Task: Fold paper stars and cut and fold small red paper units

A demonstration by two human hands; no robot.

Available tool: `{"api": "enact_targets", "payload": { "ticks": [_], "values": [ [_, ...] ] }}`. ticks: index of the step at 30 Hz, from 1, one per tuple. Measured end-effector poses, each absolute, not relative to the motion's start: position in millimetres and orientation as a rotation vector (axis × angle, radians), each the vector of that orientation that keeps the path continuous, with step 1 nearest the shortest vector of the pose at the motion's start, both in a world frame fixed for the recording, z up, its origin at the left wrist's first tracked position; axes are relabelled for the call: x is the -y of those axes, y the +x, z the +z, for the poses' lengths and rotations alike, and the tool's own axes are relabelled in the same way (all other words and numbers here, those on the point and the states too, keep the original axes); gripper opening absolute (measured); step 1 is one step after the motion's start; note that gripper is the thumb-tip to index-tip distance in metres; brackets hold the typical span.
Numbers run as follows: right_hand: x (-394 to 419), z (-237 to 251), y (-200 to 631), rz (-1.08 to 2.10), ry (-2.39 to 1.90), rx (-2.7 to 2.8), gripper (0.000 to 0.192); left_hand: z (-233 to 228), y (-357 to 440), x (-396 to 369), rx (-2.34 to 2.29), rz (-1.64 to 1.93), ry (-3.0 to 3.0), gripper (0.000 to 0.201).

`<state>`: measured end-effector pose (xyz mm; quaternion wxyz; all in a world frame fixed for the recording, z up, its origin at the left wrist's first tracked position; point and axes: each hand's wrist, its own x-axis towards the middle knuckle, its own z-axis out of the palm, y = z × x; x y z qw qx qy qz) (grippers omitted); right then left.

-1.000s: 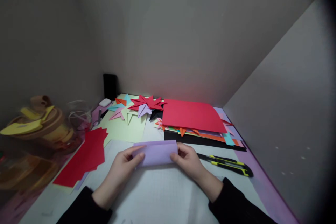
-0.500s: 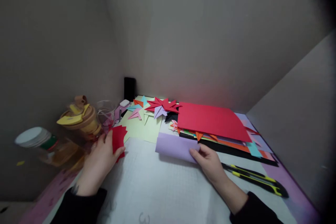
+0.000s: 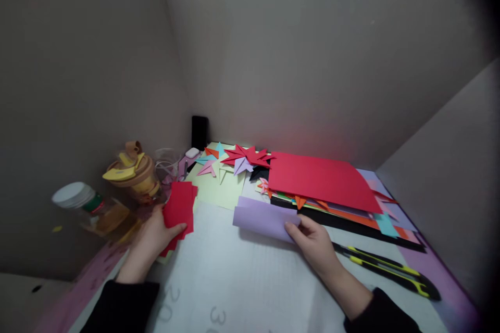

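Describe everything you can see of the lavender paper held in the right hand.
The lavender paper is a plain, matte-looking sheet, folded or bent along its length into a long strip, its layers seeming slightly apart. It lies crosswise, slanting nearer the person toward its right end, which the right hand pinches, thumb on top. Its left end is free. Whether it touches the white surface below is unclear.

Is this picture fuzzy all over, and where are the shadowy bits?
Head view: dim and a bit soft, the jar looking smeary; same head view: a faint shadow under the purple paper in the right hand, a reddish tint on the wall above the big red sheet, and blackness at the upper right corner.
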<state>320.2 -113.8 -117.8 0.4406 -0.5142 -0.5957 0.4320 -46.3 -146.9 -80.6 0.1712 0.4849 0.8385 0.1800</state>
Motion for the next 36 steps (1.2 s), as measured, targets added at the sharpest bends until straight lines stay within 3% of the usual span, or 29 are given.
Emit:
{"api": "enact_targets", "payload": {
  "ticks": [5, 9, 13, 16, 20, 24, 30, 36],
  "values": [
    [115, -116, 320, 1.043, -1.268, 1.482, 0.032, -67, -40, 147, -2.247, 0.708, 1.379, 0.040],
    [115, -116, 321, 1.036, -1.240, 1.486, 0.031, -32, -32, 149, -2.295, 0.586, 1.625, 0.036],
    [115, -116, 322, 1.012, -1.236, 1.479, 0.029, -5, -19, 147, -2.414, 0.154, 1.832, 0.044],
    [115, -117, 322, 1.017, -1.216, 1.490, 0.028, -11, -6, 140, -2.300, -0.061, 1.931, 0.043],
    [115, -118, 322, 0.998, -1.225, 1.487, 0.028, -31, 4, 129, -2.235, -0.063, 1.991, 0.031],
    [112, -115, 325, 0.994, -1.240, 1.413, 0.028, -31, -1, 126, -2.091, 0.305, 2.005, 0.017],
    [98, -122, 338, 0.948, -1.219, 1.091, 0.029, -34, -10, 129, -1.634, 1.556, 1.358, 0.029],
    [97, -123, 334, 1.009, -1.202, 1.073, 0.031, -78, -2, 131, -1.445, 1.710, 0.999, 0.040]
  ]
}}
